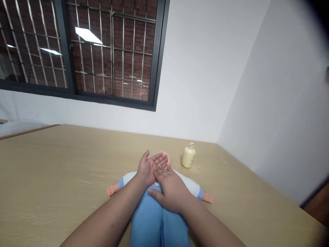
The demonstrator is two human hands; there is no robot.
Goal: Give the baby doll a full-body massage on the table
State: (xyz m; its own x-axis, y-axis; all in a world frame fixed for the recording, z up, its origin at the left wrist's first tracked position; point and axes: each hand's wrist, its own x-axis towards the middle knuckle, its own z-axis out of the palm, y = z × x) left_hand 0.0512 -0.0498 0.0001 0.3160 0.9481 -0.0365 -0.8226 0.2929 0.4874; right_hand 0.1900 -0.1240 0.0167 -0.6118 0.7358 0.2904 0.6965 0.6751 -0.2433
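Note:
A baby doll in a white top with blue cuffs and blue trousers lies on its back on the table, arms spread out to both sides. Above its chest, my left hand is turned palm up with the fingers stretched out. My right hand lies palm down across the left hand's fingers, its own fingers extended and the thumb apart. Neither hand holds an object. Most of the doll's head and chest is hidden behind my hands.
A cream pump bottle stands on the wooden table, right of the doll's head. Near it lie a small pale scrap and a short white strand. White walls and a barred window rise behind.

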